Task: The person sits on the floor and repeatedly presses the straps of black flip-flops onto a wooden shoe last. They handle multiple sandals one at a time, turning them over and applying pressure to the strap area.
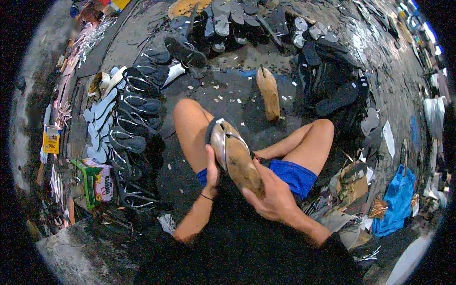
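Above my crossed legs, a worn wooden foot-shaped last (244, 166) is tilted with its toe end up and to the left. A flip-flop with a silver strap (223, 151) is fitted on it, and its dark sole shows along the left edge. My left hand (213, 172) presses along that edge, thumb up, its fingers partly hidden behind. My right hand (274, 192) wraps round the heel end of the last from the right. A second wooden last (269, 95) lies on the floor ahead of me, holding no flip-flop.
Strapped flip-flops (137, 103) line my left side, beside grey sole pieces (100, 118) and a green-and-white box (96, 183). More soles (221, 19) lie across the far side. Black soles (338, 99) are heaped at right, near scraps and a blue cloth (395, 202).
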The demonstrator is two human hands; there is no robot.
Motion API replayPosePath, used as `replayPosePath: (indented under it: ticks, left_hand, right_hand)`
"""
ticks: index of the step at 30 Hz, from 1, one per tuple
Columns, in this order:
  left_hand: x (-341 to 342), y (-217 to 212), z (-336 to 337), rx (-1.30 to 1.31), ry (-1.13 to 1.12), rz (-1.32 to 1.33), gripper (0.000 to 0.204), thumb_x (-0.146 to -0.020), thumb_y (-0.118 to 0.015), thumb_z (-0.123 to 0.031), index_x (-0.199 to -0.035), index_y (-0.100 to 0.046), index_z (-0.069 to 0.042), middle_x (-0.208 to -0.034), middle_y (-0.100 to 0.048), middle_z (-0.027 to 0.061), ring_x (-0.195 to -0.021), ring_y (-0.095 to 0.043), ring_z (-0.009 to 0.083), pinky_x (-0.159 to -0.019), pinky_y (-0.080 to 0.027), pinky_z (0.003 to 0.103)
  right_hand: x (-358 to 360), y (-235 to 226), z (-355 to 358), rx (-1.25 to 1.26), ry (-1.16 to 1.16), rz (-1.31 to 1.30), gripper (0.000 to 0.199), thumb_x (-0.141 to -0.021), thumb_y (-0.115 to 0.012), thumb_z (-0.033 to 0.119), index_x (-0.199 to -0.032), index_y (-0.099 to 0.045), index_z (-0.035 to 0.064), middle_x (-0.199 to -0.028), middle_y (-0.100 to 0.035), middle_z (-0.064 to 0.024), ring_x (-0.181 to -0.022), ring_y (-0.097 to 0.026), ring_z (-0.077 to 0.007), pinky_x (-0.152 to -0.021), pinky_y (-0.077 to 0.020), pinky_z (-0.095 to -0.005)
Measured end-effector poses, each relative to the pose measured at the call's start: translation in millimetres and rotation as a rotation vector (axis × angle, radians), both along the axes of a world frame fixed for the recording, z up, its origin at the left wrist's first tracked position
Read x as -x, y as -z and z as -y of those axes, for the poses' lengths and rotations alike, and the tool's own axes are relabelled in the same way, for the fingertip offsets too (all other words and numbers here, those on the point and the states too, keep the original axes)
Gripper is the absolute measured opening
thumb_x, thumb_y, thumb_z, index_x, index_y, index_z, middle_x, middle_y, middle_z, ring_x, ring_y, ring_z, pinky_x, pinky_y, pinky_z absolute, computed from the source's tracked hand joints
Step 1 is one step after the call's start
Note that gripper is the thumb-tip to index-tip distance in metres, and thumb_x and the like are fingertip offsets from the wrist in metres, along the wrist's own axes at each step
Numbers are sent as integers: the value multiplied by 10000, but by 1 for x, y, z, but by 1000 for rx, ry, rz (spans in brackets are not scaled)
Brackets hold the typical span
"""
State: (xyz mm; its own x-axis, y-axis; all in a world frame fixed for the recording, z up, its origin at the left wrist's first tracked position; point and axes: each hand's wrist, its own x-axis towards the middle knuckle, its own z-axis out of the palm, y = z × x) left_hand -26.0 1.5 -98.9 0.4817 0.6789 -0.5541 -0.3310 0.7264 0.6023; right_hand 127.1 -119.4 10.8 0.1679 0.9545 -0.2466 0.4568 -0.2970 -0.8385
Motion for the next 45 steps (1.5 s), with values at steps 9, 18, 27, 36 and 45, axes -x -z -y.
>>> replayPosePath:
  ticks: [9, 18, 27, 36, 45]
  left_hand:
    - [13, 56, -2, -19, -92, 121, 797, -1003, -296, -654, -1449, -403, -2, -1405, -518, 152, -1252, -530, 277, -1082, -418, 420]
    - [-3, 73, -42, -385, 278, -114, 656, -947, -633, -455, -1391, -463, -3, -1229, -616, 101, -1148, -582, 208, -1018, -467, 377]
    - [-19, 33, -47, -161, 211, -9, 557, -987, -541, -482, -1290, -561, -16, -1187, -634, 130, -1172, -569, 247, -996, -470, 409]
    - [13, -64, 5, -290, 240, -249, 562, -983, -538, -489, -1296, -559, -23, -1214, -617, 158, -1197, -547, 294, -1012, -444, 425]
    - [13, -85, 32, -597, 417, -463, 590, -964, -577, -483, -1323, -536, -16, -1265, -588, 184, -1206, -531, 343, -1035, -414, 434]
  right_hand:
    - [44, 33, -49, -58, 127, 215, 669, -818, -750, 240, -1375, -474, -9, -1170, -646, -254, -1012, -665, -402, -837, -560, -442]
    - [7, 29, -49, -337, 209, 407, 953, -734, -779, 201, -1498, -262, -39, -1399, -469, -273, -1235, -528, -425, -1023, -475, -435]
    - [-12, 42, -20, 114, -36, -16, 1065, -691, -866, 406, -1437, -291, -92, -1445, -407, -322, -1334, -435, -440, -1110, -380, -458]
    - [-3, 48, -2, 231, 165, -942, 455, -1060, -476, 323, -1360, -534, -13, -1340, -569, -44, -1223, -505, -147, -1068, -382, -304]
    - [23, 33, 39, -39, 83, -1211, 442, -1058, -449, 436, -1110, -654, 49, -1067, -637, 39, -997, -534, -55, -898, -466, -277]
